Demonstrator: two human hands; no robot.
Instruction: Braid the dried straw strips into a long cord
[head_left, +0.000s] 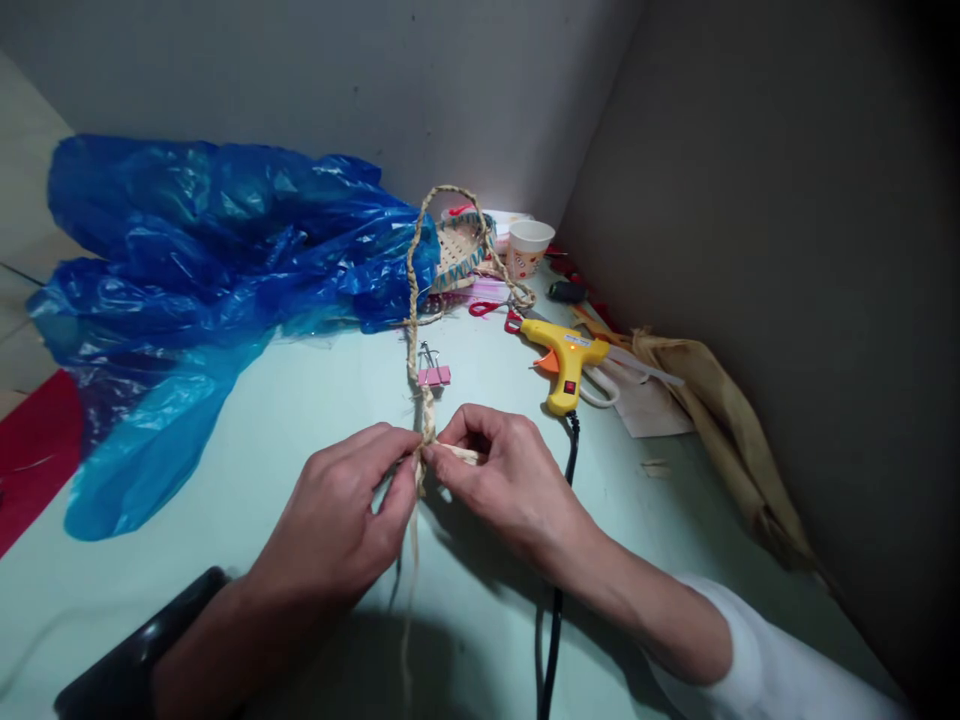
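A tan braided cord (412, 290) of plant fibre rises from between my hands and loops over toward the back of the table. My left hand (352, 490) pinches the lower end of the braid, thumb and forefinger closed on its strands. Across from it, my right hand (499, 470) grips a pale strand (459, 453) that runs out sideways from the braid. Loose fibres hang below the fingertips. Just above the hands, a pink binder clip (434, 375) sits against the cord; whether it grips the cord I cannot tell.
Right of the cord lies a yellow glue gun (568, 352) with a black cable (556, 620). Red-handled scissors (489, 309), a paper cup (529, 247) and a woven piece (454, 255) are behind. Blue plastic (225, 230) covers the back left; brown husk (712, 410) lies right, a black object (142, 650) front left.
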